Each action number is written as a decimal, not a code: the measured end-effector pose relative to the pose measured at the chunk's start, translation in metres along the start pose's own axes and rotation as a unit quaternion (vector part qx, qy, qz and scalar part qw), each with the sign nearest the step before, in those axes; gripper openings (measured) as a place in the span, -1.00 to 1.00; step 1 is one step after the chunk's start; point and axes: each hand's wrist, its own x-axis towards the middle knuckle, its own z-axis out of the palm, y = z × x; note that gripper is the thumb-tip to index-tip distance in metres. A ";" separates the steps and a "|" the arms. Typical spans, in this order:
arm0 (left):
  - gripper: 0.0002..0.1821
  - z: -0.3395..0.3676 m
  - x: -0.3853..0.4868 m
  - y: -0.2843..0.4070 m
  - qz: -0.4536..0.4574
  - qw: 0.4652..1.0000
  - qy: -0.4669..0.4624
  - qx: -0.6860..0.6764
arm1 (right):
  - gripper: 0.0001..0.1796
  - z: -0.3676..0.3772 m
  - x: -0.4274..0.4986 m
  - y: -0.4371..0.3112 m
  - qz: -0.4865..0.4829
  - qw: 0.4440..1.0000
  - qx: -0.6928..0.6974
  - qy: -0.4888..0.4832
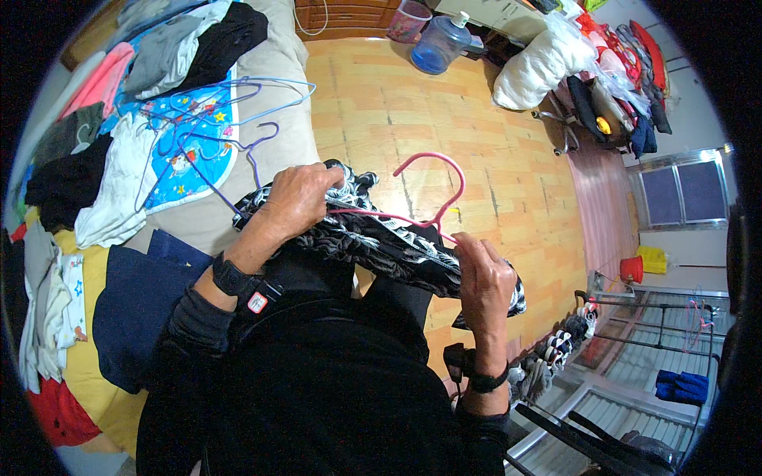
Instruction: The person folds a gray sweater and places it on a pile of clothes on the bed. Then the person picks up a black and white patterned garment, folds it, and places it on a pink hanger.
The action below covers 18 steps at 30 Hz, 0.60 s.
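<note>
Over my lap I hold a black garment with a white leaf print [381, 244], stretched between both hands. A pink clothes hanger [433, 221] runs along its upper edge, partly hidden in the cloth, its hook curving up towards the floor side. My left hand [306, 193] grips the bunched fabric near the hanger's left arm. Fingers of my right hand [485, 268] pinch the hanger's right arm together with the garment. Just left of the garment, purple and blue wire hangers [250, 146] lie loose on the bed.
Folded and heaped clothes [172, 59] cover the bed [271, 47] at my left, with a blue cartoon-print mat [202, 154] beneath some. Across the wooden floor [357, 101] stand a water jug [440, 44] and a pink bin [409, 21]. Shoes [556, 351] line the right side near a metal rack [661, 309].
</note>
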 end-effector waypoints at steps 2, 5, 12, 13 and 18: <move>-0.69 -0.002 0.002 0.002 0.006 0.999 0.001 -0.039 | -0.88 0.005 0.002 0.005 0.008 1.000 -0.018 0.014; -0.67 -0.003 0.001 0.004 0.003 0.994 0.021 -0.108 | -0.90 0.012 0.002 0.012 0.012 0.999 0.013 0.032; -0.55 0.014 -0.004 0.001 -0.013 0.994 0.035 -0.102 | -0.92 0.020 -0.007 0.012 0.050 0.991 0.124 0.019; -0.57 0.017 -0.005 0.002 0.000 0.993 0.040 -0.114 | -0.89 0.022 -0.009 0.010 0.054 0.988 0.141 0.004; -0.57 0.022 -0.004 0.012 0.061 0.979 0.088 -0.175 | -0.87 0.032 -0.013 0.003 0.080 0.973 0.189 -0.103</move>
